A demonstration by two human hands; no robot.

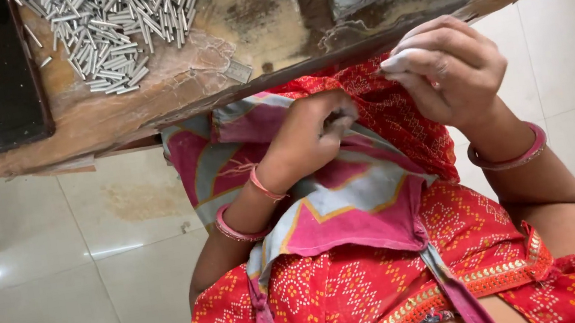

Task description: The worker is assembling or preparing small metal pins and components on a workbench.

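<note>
Upper left: pile of small metal tubes [119, 27] on worn bench [164, 100]. Centre: left hand [313, 131] curled into cloth pouch [352, 190] on lap, contents hidden. Right: right hand [448, 69] pinched shut; held thing unclear. Best kept over pouch.

— What does the left hand [310, 135] have hold of?

— The patterned cloth [352, 190] on the lap, just below the bench [143, 107] edge. It's pink and grey with orange lines, bunched and creased.

— And the right hand [452, 68]?

— Its fingers [416, 59] are curled at the bench edge, above the cloth's red top fold. Whether they pinch anything, I cannot tell.

— Flat or draped?

— Draped, hanging away from the bench.
</note>
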